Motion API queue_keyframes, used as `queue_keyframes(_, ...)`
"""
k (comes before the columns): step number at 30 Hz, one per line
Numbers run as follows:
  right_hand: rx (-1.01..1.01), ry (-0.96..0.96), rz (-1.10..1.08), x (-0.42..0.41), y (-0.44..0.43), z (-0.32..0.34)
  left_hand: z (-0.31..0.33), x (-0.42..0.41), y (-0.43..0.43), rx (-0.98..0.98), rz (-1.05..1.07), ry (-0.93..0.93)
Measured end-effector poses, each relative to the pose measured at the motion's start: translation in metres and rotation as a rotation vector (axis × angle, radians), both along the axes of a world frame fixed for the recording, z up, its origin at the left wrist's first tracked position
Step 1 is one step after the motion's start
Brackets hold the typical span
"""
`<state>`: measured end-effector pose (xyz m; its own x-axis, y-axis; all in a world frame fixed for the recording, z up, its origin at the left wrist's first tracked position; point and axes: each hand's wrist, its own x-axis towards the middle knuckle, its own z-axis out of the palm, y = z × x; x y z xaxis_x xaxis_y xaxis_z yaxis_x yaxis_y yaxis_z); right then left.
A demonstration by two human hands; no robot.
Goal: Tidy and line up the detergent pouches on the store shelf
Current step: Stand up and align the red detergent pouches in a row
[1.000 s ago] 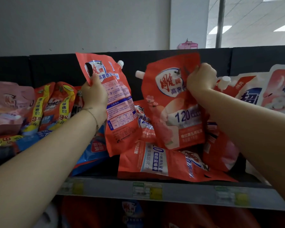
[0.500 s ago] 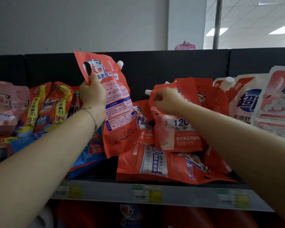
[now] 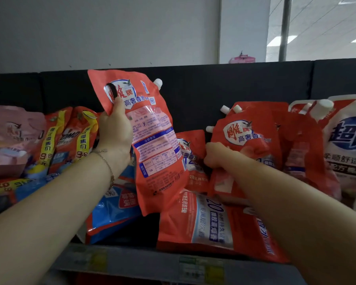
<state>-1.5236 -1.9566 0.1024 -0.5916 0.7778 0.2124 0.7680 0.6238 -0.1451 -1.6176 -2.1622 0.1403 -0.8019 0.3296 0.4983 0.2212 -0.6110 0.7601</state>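
Note:
My left hand (image 3: 115,128) grips a red detergent pouch (image 3: 152,145) by its top handle hole and holds it upright above the shelf, back label towards me. My right hand (image 3: 216,155) is curled on the left edge of a second red pouch (image 3: 243,138), which stands with its white spout up, among other red pouches. Another red pouch (image 3: 212,221) lies flat at the shelf front, partly under my right forearm. A further red pouch (image 3: 191,159) stands between the two held ones.
Orange-and-yellow pouches (image 3: 66,138) and a pink pouch (image 3: 10,136) fill the left. A blue pouch (image 3: 111,210) lies below my left wrist. White-and-blue pouches (image 3: 345,140) stand at the right. The grey shelf edge (image 3: 144,264) carries price tags; a black back panel (image 3: 193,87) rises behind.
My right hand has brought its red pouch down from high up into the row of red pouches and slid left and lower along it. My left hand has kept its pouch raised.

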Motion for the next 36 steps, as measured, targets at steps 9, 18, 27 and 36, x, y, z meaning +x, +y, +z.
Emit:
queue_keyframes(9, -0.164, 0.221, -0.035, -0.032, 0.004, 0.019, -0.002, -0.005, 0.003, 0.005, -0.02, 0.011)
queue_keyframes(18, -0.177, 0.439, 0.128, -0.047, 0.01, 0.007, -0.003, -0.006, 0.004, 0.003, -0.001, -0.004)
queue_keyframes(27, -0.292, 0.998, 0.185, -0.035, 0.011, 0.013, 0.0, -0.007, 0.01, -0.022, 0.028, -0.072)
queue_keyframes(36, -0.482, 1.453, 0.16, -0.007, 0.009, 0.063, 0.004, -0.007, 0.025, -0.016, 0.178, -0.179)
